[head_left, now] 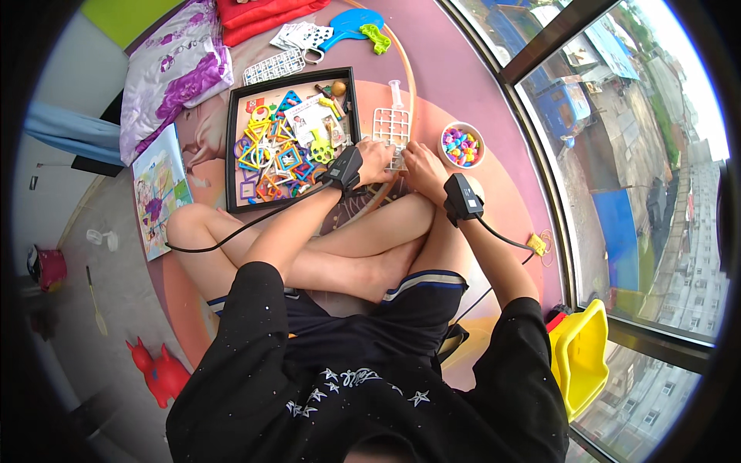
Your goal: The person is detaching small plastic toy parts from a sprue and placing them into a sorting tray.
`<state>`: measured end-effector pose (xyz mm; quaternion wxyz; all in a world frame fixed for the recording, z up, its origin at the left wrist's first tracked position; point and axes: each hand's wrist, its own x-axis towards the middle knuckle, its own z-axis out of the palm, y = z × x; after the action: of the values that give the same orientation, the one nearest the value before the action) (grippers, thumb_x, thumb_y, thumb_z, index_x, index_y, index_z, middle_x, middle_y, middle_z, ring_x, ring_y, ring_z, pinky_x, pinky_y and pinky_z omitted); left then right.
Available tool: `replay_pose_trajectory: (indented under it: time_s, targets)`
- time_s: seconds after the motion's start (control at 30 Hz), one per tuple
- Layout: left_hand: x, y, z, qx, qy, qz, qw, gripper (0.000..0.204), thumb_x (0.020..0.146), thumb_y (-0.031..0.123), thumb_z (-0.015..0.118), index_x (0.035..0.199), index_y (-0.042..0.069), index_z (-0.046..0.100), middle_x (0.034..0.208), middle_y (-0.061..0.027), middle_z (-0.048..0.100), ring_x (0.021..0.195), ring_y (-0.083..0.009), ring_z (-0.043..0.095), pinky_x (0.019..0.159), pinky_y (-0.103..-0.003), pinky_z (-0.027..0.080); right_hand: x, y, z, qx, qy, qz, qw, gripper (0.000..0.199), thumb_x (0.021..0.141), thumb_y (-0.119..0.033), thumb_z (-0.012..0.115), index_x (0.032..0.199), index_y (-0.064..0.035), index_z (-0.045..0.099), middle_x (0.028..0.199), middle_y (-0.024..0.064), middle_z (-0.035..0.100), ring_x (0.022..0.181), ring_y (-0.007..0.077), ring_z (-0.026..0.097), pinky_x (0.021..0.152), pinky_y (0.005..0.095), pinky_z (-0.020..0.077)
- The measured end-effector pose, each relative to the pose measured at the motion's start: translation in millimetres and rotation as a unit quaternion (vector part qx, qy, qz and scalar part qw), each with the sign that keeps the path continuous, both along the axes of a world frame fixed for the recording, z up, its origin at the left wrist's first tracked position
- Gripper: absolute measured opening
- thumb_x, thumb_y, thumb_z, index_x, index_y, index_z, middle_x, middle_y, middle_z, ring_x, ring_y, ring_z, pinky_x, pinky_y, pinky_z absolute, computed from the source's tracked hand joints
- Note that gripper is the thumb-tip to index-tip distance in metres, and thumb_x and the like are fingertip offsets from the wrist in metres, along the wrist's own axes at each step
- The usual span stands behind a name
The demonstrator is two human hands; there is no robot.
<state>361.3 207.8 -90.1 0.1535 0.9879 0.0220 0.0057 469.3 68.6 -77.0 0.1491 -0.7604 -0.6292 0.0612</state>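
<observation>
A white plastic grid (391, 123) with square openings lies on the mat in front of me, its narrow stem pointing away. My left hand (375, 160) closes on the left side of its near end, fingers bent. My right hand (424, 167) grips the near right corner, its fingertips close to those of the left. Their curled fingers partly cover that end of the grid. Just right of my right hand stands a white cup (463, 145) filled with small pink, yellow, blue and purple pieces. Black wrist devices with cables sit on both forearms.
A black-rimmed tray (292, 72) of colourful plastic shapes lies to the left. Beyond it are another white grid (274, 67), cards (306, 35) and a blue paddle (353, 25). A picture book (160, 189) lies far left. Windows and a yellow bin (579, 359) border the right.
</observation>
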Motion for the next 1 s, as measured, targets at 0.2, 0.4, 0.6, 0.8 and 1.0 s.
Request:
replay_pose_trajectory:
  time_s: [0.2, 0.4, 0.6, 0.8, 1.0]
  targets:
    - [5.6, -21.5, -9.1, 0.09, 0.008, 0.041, 0.995, 0.036, 0.072, 0.033, 0.064, 0.085, 0.0, 0.058, 0.09, -0.016, 0.056, 0.09, -0.0309, 0.054, 0.082, -0.04, 0.04, 6.1, 1.6, -5.7, -0.027, 0.024, 0.04, 0.999, 0.02, 0.07, -0.011, 0.066, 0.082, 0.0045, 0.06, 0.087, 0.0146, 0.052, 0.085, 0.0342, 0.054, 0.076, 0.0405, 0.0462]
    - [8.9, -19.1, -10.6, 0.037, -0.085, 0.016, 0.996, 0.03, 0.067, 0.019, 0.067, 0.082, -0.006, 0.06, 0.106, -0.0144, 0.047, 0.098, -0.0295, 0.049, 0.081, -0.039, 0.042, 21.7, 4.0, -11.3, -0.01, 0.079, 0.077, 0.994, 0.022, 0.074, -0.014, 0.065, 0.088, 0.0032, 0.061, 0.09, 0.0162, 0.052, 0.082, 0.0358, 0.054, 0.076, 0.0418, 0.0457]
    - [6.1, -16.5, -5.2, -0.032, 0.0, 0.032, 0.999, 0.028, 0.063, 0.011, 0.067, 0.084, -0.007, 0.059, 0.106, -0.0156, 0.047, 0.097, -0.0312, 0.051, 0.08, -0.039, 0.047, 8.2, 6.3, -21.2, -0.036, 0.008, -0.016, 0.999, 0.038, 0.066, -0.006, 0.067, 0.103, -0.0005, 0.06, 0.098, 0.0162, 0.051, 0.095, 0.0326, 0.052, 0.084, 0.0371, 0.0445]
    - [13.7, -10.3, 4.8, -0.014, 0.031, -0.011, 0.999, 0.038, 0.066, 0.016, 0.068, 0.095, -0.005, 0.055, 0.11, -0.0158, 0.048, 0.101, -0.0299, 0.051, 0.08, -0.037, 0.049, 9.3, 10.7, -20.7, -0.011, -0.03, 0.027, 0.999, 0.031, 0.064, -0.006, 0.062, 0.094, 0.0011, 0.058, 0.092, 0.0137, 0.05, 0.088, 0.03, 0.051, 0.078, 0.0361, 0.0462]
    - [12.7, -5.9, -13.6, -0.078, -0.072, 0.002, 0.994, 0.034, 0.067, 0.01, 0.067, 0.094, -0.006, 0.053, 0.113, -0.0156, 0.047, 0.095, -0.0307, 0.054, 0.075, -0.037, 0.05, 5.8, 12.0, -24.6, -0.026, -0.077, 0.033, 0.996, 0.017, 0.066, -0.002, 0.058, 0.083, 0.0016, 0.057, 0.089, 0.0127, 0.051, 0.084, 0.0288, 0.053, 0.074, 0.0367, 0.0472]
